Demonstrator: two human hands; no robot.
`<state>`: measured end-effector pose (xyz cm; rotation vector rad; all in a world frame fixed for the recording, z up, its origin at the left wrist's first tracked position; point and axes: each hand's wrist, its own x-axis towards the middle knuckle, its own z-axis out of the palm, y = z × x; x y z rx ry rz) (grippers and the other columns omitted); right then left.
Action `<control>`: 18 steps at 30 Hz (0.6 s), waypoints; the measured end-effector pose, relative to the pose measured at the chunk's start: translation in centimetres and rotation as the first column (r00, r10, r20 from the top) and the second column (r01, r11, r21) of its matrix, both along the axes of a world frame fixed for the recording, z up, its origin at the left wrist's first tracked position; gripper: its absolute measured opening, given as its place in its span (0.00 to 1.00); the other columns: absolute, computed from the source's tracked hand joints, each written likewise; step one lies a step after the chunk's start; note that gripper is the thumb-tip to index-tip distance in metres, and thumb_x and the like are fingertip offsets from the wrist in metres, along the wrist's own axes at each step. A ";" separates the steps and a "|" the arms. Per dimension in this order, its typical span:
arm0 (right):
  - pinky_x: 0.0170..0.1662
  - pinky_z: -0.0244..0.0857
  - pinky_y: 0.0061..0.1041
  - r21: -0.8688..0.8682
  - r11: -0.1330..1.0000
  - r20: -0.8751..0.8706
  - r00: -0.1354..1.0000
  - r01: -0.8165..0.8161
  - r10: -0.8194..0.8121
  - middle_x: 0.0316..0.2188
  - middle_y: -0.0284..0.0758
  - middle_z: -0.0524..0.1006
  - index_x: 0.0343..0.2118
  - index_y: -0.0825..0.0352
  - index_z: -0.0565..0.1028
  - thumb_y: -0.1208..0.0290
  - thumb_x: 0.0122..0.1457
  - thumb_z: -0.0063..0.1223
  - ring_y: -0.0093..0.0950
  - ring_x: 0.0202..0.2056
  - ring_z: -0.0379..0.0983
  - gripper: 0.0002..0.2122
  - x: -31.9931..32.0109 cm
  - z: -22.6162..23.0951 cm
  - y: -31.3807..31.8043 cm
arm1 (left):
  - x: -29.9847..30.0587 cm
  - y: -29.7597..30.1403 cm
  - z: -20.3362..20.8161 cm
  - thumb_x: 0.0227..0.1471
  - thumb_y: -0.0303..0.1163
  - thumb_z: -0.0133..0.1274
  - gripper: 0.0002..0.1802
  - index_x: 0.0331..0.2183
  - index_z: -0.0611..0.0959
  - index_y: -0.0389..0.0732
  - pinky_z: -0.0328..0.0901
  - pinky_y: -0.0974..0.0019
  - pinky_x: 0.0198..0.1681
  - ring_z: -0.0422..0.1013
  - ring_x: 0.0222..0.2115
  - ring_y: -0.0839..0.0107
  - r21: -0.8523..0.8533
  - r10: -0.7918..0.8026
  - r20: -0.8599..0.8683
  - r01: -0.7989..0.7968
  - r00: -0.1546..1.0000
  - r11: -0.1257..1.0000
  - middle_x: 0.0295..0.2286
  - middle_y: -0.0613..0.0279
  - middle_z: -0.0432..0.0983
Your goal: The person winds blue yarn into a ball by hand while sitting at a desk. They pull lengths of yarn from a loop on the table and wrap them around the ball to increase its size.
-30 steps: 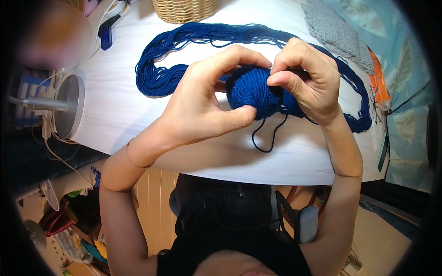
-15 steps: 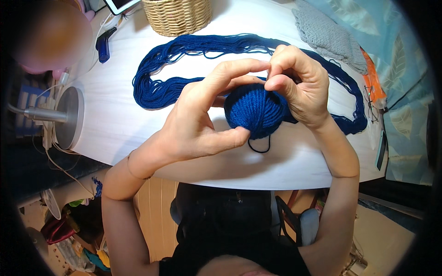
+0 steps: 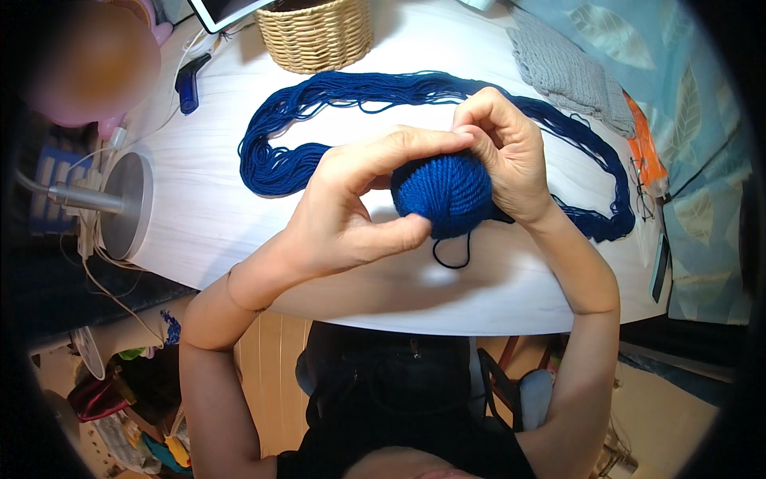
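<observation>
A ball of dark blue yarn (image 3: 447,195) is held above the white table, its strands wound in slanting rows. My left hand (image 3: 355,199) grips it from the left, thumb at the lower side and index finger stretched over the top. At the ball's upper right, my right hand (image 3: 511,156) is closed in a pinch; the strand between its fingertips is mostly hidden. A short loop of yarn (image 3: 452,263) dangles under the ball. Behind my hands, a long skein of the same blue yarn (image 3: 279,156) lies spread in a wide ring on the table.
A wicker basket (image 3: 319,36) stands at the back, beside a tablet (image 3: 223,9). Grey knitted fabric (image 3: 562,68), an orange bag (image 3: 648,152), glasses (image 3: 643,191) and a phone (image 3: 659,267) lie to the right. On the left are a lamp base (image 3: 132,203) and a blue-black handled object (image 3: 188,86).
My right hand has moved down and left around the ball, and its fingertips now meet my left index finger. The whole scene has shifted slightly downward in the view.
</observation>
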<state>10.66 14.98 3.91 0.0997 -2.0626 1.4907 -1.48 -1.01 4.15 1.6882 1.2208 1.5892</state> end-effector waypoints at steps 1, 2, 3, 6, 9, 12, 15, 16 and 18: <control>0.31 0.63 0.12 -0.008 0.999 -0.005 0.999 0.034 -0.034 0.24 0.27 0.72 0.29 0.68 0.71 0.70 0.57 0.52 0.12 0.27 0.67 0.06 -0.1 -0.2 0.0 | -0.1 0.0 0.1 0.33 0.19 0.51 0.33 0.49 0.71 0.32 0.54 0.62 0.57 0.64 0.50 0.65 -0.065 -0.019 0.038 0.021 0.999 0.998 0.47 0.54 0.66; 0.31 0.63 0.12 -0.008 0.999 -0.004 1.000 0.031 -0.031 0.24 0.27 0.72 0.29 0.68 0.71 0.70 0.57 0.52 0.12 0.27 0.67 0.06 -0.2 -0.4 0.0 | -0.1 0.0 0.0 0.33 0.19 0.51 0.33 0.49 0.71 0.32 0.54 0.62 0.57 0.64 0.50 0.65 -0.065 -0.016 0.039 0.018 0.999 0.998 0.47 0.54 0.66; 0.31 0.63 0.13 -0.017 0.999 0.012 0.999 0.045 -0.045 0.24 0.27 0.72 0.30 0.69 0.71 0.72 0.58 0.51 0.13 0.27 0.67 0.06 -0.3 -0.5 0.0 | -0.1 0.1 0.0 0.33 0.20 0.51 0.32 0.48 0.72 0.31 0.54 0.63 0.57 0.64 0.49 0.65 -0.040 0.022 0.059 -0.020 0.998 0.999 0.46 0.54 0.66; 0.30 0.63 0.14 -0.030 0.997 0.051 0.996 0.074 -0.072 0.25 0.29 0.73 0.31 0.70 0.71 0.72 0.59 0.49 0.14 0.27 0.67 0.06 -0.5 -1.5 -0.2 | 0.0 0.4 -0.1 0.34 0.22 0.52 0.29 0.45 0.73 0.31 0.55 0.64 0.56 0.65 0.47 0.67 0.007 0.101 0.066 -0.101 0.993 0.995 0.44 0.54 0.67; 0.29 0.63 0.16 0.109 0.990 0.064 0.993 0.092 -0.100 0.24 0.32 0.74 0.32 0.71 0.71 0.74 0.59 0.46 0.17 0.26 0.69 0.05 -0.5 -1.3 -0.6 | -0.1 0.3 -0.2 0.36 0.24 0.52 0.28 0.45 0.72 0.31 0.57 0.65 0.55 0.65 0.47 0.68 -0.035 0.116 0.230 -0.111 0.966 0.993 0.43 0.54 0.67; 0.27 0.64 0.19 0.264 0.955 0.003 0.990 0.135 -0.141 0.21 0.37 0.73 0.34 0.71 0.71 0.74 0.57 0.47 0.23 0.23 0.70 0.06 -0.5 -1.1 -0.9 | -0.4 0.3 -0.3 0.41 0.22 0.52 0.26 0.47 0.70 0.36 0.68 0.68 0.45 0.68 0.42 0.72 0.001 0.172 0.233 -0.177 0.957 0.984 0.40 0.61 0.69; 0.23 0.61 0.20 0.402 0.915 0.214 0.974 -0.012 -0.082 0.16 0.36 0.69 0.37 0.70 0.71 0.54 0.47 0.58 0.25 0.18 0.68 0.22 0.3 -0.8 -0.9 | -0.7 0.6 -0.6 0.41 0.24 0.52 0.24 0.45 0.71 0.36 0.69 0.67 0.43 0.68 0.42 0.71 0.022 0.236 0.234 -0.248 0.943 0.969 0.39 0.60 0.69; 0.23 0.61 0.20 0.402 0.915 0.213 0.974 -0.014 -0.079 0.16 0.36 0.69 0.37 0.70 0.71 0.54 0.47 0.58 0.25 0.18 0.68 0.22 0.3 -0.7 -1.0 | -0.9 0.7 -0.7 0.41 0.24 0.53 0.24 0.45 0.72 0.36 0.69 0.67 0.43 0.68 0.43 0.71 0.032 0.266 0.221 -0.279 0.939 0.960 0.39 0.59 0.69; 0.22 0.60 0.22 0.347 0.934 0.278 0.960 -0.087 -0.014 0.13 0.34 0.68 0.36 0.70 0.70 0.47 0.47 0.57 0.28 0.15 0.66 0.26 0.5 -0.3 -1.2 | -0.8 0.6 -0.7 0.40 0.25 0.53 0.24 0.44 0.72 0.36 0.69 0.67 0.43 0.68 0.42 0.70 0.022 0.288 0.208 -0.299 0.935 0.954 0.38 0.59 0.68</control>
